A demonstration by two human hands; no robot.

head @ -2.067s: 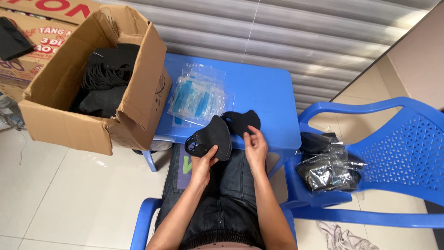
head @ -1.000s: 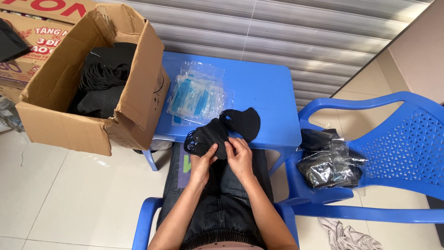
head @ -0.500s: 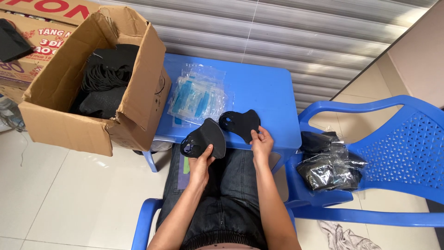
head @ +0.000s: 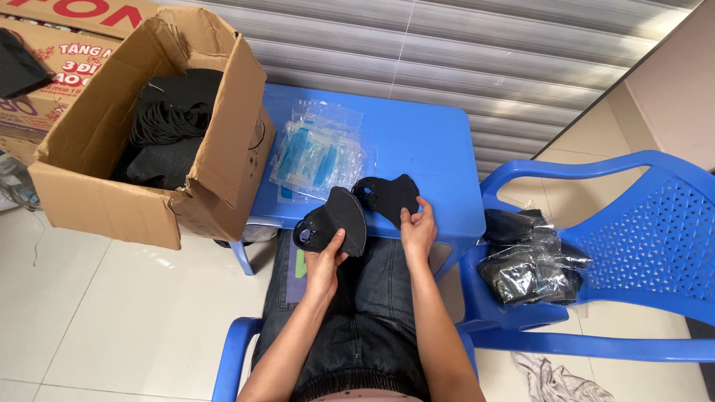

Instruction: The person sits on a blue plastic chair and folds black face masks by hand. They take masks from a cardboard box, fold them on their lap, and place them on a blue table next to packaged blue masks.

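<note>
My left hand (head: pixel 325 262) holds a folded black face mask (head: pixel 337 220) upright over my lap, at the near edge of the small blue table (head: pixel 424 145). My right hand (head: pixel 418 229) grips a second black face mask (head: pixel 389 196) that rests flat on the table's front edge. A stack of clear plastic sleeves with blue print (head: pixel 320 155) lies on the table just behind the two masks.
An open cardboard box (head: pixel 112 201) holding black masks stands on the left, beside the table. A blue plastic chair (head: pixel 655 246) on the right carries clear bags of packed black masks (head: pixel 530 260). A corrugated metal shutter (head: pixel 484 52) runs behind the table. I sit on a blue chair (head: pixel 231 357).
The two masks, held together a second ago, have been pulled apart. My right hand moved right and laid its mask on the table; my left hand keeps the other one.
</note>
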